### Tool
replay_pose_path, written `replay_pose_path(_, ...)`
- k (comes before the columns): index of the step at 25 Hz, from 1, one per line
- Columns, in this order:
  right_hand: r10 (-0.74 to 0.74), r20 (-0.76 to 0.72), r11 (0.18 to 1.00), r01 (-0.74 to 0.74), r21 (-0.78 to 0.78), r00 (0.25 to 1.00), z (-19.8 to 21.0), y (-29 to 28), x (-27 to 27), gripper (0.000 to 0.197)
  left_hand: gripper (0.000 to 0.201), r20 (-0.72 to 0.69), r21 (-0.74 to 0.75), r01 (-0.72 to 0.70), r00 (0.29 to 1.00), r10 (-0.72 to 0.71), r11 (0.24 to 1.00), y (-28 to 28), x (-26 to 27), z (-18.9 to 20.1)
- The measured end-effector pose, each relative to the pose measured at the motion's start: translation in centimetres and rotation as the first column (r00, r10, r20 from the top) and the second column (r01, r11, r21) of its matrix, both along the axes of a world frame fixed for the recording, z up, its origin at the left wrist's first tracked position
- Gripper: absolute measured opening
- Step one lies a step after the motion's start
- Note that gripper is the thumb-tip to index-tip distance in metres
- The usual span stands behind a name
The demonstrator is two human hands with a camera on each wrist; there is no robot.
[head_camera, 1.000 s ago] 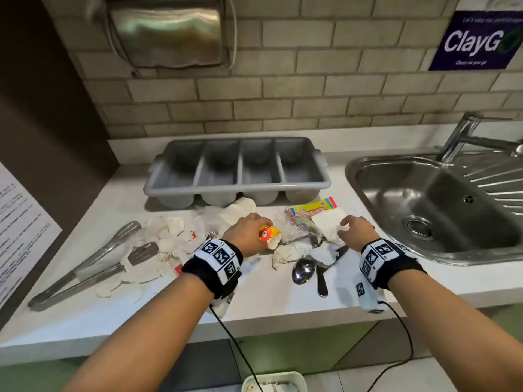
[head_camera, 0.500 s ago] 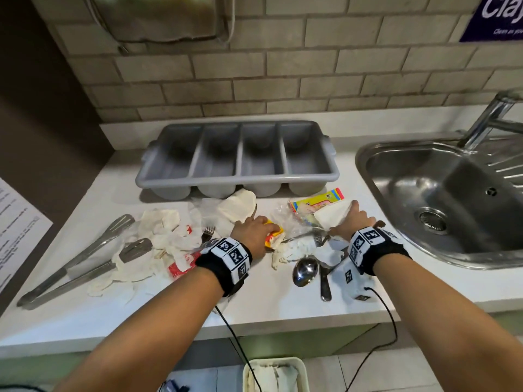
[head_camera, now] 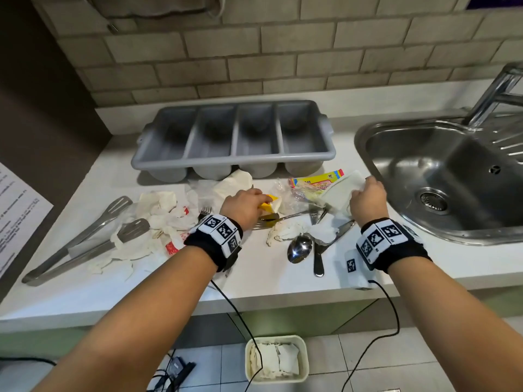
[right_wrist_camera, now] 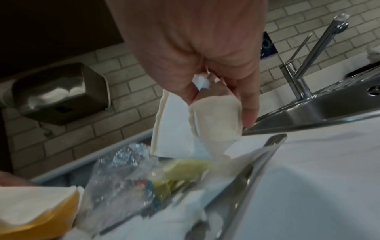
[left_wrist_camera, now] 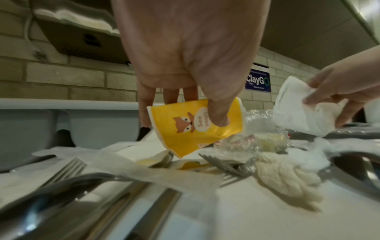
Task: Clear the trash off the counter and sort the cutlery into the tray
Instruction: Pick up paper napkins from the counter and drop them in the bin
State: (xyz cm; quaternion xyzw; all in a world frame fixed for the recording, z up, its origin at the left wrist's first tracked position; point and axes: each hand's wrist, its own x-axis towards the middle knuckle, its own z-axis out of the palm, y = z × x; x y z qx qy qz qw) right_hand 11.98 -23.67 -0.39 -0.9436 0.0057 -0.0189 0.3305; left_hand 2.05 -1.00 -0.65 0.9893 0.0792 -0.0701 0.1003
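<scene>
My left hand (head_camera: 249,203) grips a squashed yellow paper cup (left_wrist_camera: 195,125) with a fox print, lifted just above the counter in the left wrist view. My right hand (head_camera: 365,198) pinches a folded white napkin (right_wrist_camera: 185,123) near the sink edge. Beneath both hands lie crumpled tissues (head_camera: 167,219), clear plastic wrap (head_camera: 285,193) and a yellow snack wrapper (head_camera: 317,179). A spoon (head_camera: 299,248), forks (head_camera: 205,213) and a knife (head_camera: 318,258) are mixed in. The grey four-slot cutlery tray (head_camera: 235,161) stands behind, its slots showing nothing inside.
Long metal tongs (head_camera: 82,239) lie at the counter's left. A steel sink (head_camera: 452,179) with a tap (head_camera: 495,94) is on the right. A small white bin (head_camera: 276,360) holding tissues stands on the floor below the counter edge.
Both hands have lifted slightly with their trash: the cup in the left, the napkin in the right, which has shifted right towards the sink. The head view has tilted down.
</scene>
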Motion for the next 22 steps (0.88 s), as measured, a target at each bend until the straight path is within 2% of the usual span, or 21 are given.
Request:
replay_pose_path(4, -0.102, 0.085, 0.973, 0.082, 0.216, 0.991, 1.0, -2.1, -1.1, 0.031, 0.038, 0.057, 0.026, -0.084, 0.995, 0.082, 0.996, 0.2, -1.0, 1.0)
replay_pose_path(7, -0.089, 0.204, 0.936, 0.012, 0.352, 0.975, 1.7, -3.4, -2.9, 0.024, 0.039, 0.129, 0.003, -0.138, 0.982, 0.137, 0.99, 0.1, -2.5, 1.8)
replay_pose_path(9, -0.08, 0.23, 0.9, -0.029, 0.435, 0.97, 1.9, -4.0, -4.6, 0.02, 0.039, 0.202, -0.079, -0.189, 0.959, 0.201, 0.979, 0.0, -3.7, 2.0)
replay_pose_path(11, -0.084, 0.229, 0.851, -0.05, 0.523, 0.97, 1.8, -4.0, -6.5, 0.02, 0.038, 0.309, -0.235, -0.199, 0.913, 0.268, 0.951, -0.3, -4.9, 2.2)
replay_pose_path(13, -0.066, 0.224, 0.812, -0.078, 0.578, 0.972, 1.4, -4.0, -8.4, 0.022, 0.036, 0.403, -0.415, -0.132, 0.86, 0.312, 0.9, -0.9, -6.1, 2.6)
replay_pose_path(16, -0.06, 0.205, 0.783, -0.081, 0.616, 0.977, 0.1, -3.6, -12.0, 0.024, 0.039, 0.407, -0.582, -0.013, 0.861, 0.305, 0.813, -2.1, -8.2, 3.0)
replay_pose_path(20, -0.107, 0.243, 0.772, -0.073, 0.631, 0.964, -1.3, -2.4, -16.3, 0.017, 0.053, 0.425, -0.691, 0.173, 0.883, 0.201, 0.702, -2.2, -11.4, 2.6)
replay_pose_path(22, -0.093, 0.268, 0.77, -0.101, 0.63, 0.959, -2.2, -1.8, -18.0, 0.006, 0.056, 0.469, -0.682, 0.25, 0.871, 0.148, 0.688, -1.8, -12.8, 2.6)
